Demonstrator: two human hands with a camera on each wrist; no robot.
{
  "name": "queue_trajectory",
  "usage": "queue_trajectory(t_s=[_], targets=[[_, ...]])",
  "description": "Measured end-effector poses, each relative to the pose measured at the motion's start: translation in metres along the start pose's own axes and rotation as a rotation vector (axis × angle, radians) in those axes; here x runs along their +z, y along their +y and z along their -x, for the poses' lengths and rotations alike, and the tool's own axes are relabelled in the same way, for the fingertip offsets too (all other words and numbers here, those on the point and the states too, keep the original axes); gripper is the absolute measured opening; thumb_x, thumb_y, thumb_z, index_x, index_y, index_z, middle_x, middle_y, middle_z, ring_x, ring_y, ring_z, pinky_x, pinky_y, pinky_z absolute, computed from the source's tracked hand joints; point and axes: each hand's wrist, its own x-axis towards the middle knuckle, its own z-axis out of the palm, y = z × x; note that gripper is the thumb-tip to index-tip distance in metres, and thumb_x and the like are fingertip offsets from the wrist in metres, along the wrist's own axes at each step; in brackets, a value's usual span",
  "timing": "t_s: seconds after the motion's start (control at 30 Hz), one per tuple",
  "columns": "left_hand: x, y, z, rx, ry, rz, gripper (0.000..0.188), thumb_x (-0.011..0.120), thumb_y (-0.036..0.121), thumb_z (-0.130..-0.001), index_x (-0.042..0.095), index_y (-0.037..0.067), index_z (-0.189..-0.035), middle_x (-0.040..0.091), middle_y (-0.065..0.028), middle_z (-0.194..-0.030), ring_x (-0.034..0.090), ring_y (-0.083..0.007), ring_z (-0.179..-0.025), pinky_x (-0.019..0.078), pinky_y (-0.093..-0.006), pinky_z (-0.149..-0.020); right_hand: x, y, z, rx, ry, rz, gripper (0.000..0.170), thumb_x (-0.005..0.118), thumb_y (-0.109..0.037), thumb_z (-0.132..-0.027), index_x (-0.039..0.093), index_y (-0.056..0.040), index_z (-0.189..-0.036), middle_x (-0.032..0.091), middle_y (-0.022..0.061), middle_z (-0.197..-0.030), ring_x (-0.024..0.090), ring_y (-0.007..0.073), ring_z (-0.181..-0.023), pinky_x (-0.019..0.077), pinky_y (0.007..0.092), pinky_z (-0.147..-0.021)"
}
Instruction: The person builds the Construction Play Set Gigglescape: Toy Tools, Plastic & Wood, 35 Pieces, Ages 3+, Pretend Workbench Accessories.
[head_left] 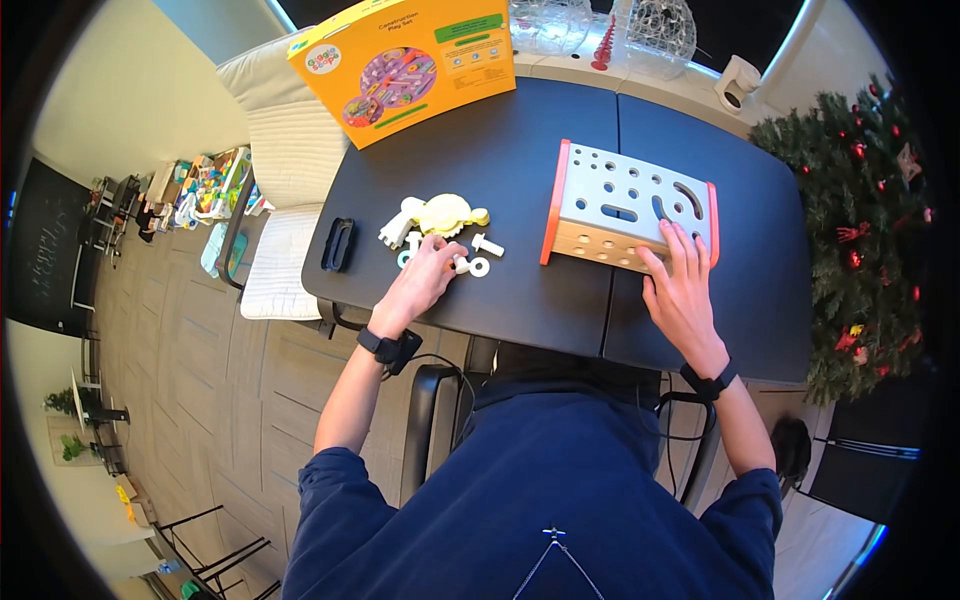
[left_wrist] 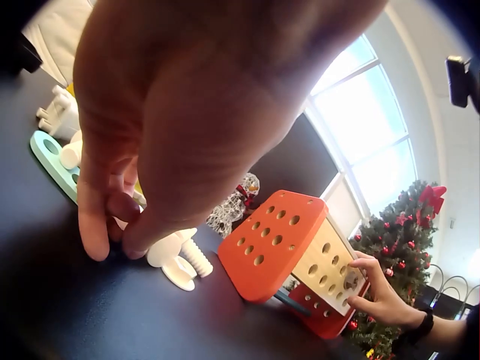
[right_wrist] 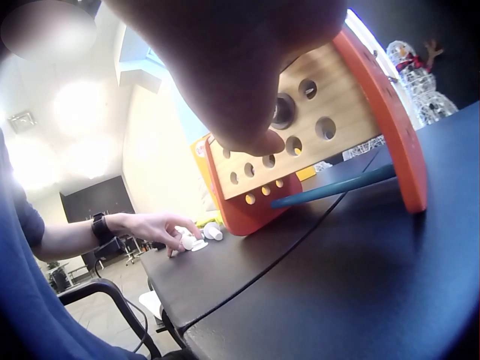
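Note:
My left hand (head_left: pixel 425 277) reaches down among loose toy pieces, fingertips beside a white nut (head_left: pixel 480 267); I cannot tell whether they pinch a piece. A white toy bolt (head_left: pixel 488 245) lies just beyond. Behind the hand are a pale yellow toy piece (head_left: pixel 445 213) and a cream piece (head_left: pixel 396 226). A mint strip with holes (left_wrist: pixel 51 161) shows in the left wrist view. My right hand (head_left: pixel 682 290) holds a wooden toy workbench (head_left: pixel 608 195), fingers over its grey top and thumb on the holed front panel. A grey round piece (right_wrist: pixel 283 111) sits in that panel.
A yellow play set box (head_left: pixel 405 65) stands at the table's back left. A black tray-like holder (head_left: pixel 339 245) lies near the left edge. A light chair (head_left: pixel 285 190) stands left, a decorated Christmas tree (head_left: pixel 850 220) right. A seam (head_left: pixel 612 310) crosses the dark table.

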Motion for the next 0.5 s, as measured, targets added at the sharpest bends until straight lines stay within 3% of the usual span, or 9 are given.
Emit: queue_trajectory(t_s=[0.13, 0.3, 0.4, 0.5], targets=[[-0.003, 0.005, 0.002, 0.007, 0.031, 0.012, 0.037, 0.068, -0.003, -0.096, 0.069, 0.011, -0.131, 0.057, -0.0200, -0.129, 0.068, -0.0410, -0.102, 0.0582, -0.0506, -0.092, -0.003, -0.001, -0.001, 0.001, -0.015, -0.015, 0.058, 0.075, -0.006, -0.089, 0.058, -0.0150, -0.143, 0.046, 0.0221, -0.160, 0.041, 0.0388, -0.154, 0.0291, 0.0612, -0.127], [-0.014, 0.020, 0.003, -0.044, 0.051, 0.078, 0.036, 0.070, -0.001, -0.098, 0.070, 0.012, -0.132, 0.059, -0.0172, -0.128, 0.070, -0.0352, -0.097, 0.0585, -0.0487, -0.090, -0.013, -0.002, -0.003, 0.025, -0.042, -0.099, 0.055, 0.077, -0.008, -0.089, 0.059, -0.0119, -0.141, 0.044, 0.0228, -0.161, 0.040, 0.0392, -0.155, 0.0266, 0.0607, -0.129], [-0.023, 0.032, 0.003, -0.068, 0.033, 0.111, 0.034, 0.071, 0.001, -0.099, 0.071, 0.012, -0.131, 0.059, -0.0150, -0.126, 0.070, -0.0295, -0.092, 0.0590, -0.0453, -0.088, -0.021, -0.012, -0.007, 0.033, 0.065, -0.099, 0.049, 0.077, -0.008, -0.088, 0.062, -0.0087, -0.136, 0.051, 0.0215, -0.155, 0.047, 0.0396, -0.149, 0.0321, 0.0604, -0.126], [-0.019, 0.036, 0.003, -0.057, 0.039, 0.100, 0.029, 0.071, 0.002, -0.100, 0.073, 0.010, -0.128, 0.060, -0.0133, -0.124, 0.069, -0.0260, -0.087, 0.0590, -0.0426, -0.085, -0.020, -0.038, -0.009, -0.102, 0.106, -0.290, 0.043, 0.078, -0.009, -0.088, 0.065, -0.0064, -0.130, 0.061, 0.0163, -0.143, 0.058, 0.0361, -0.136, 0.0432, 0.0549, -0.117]])
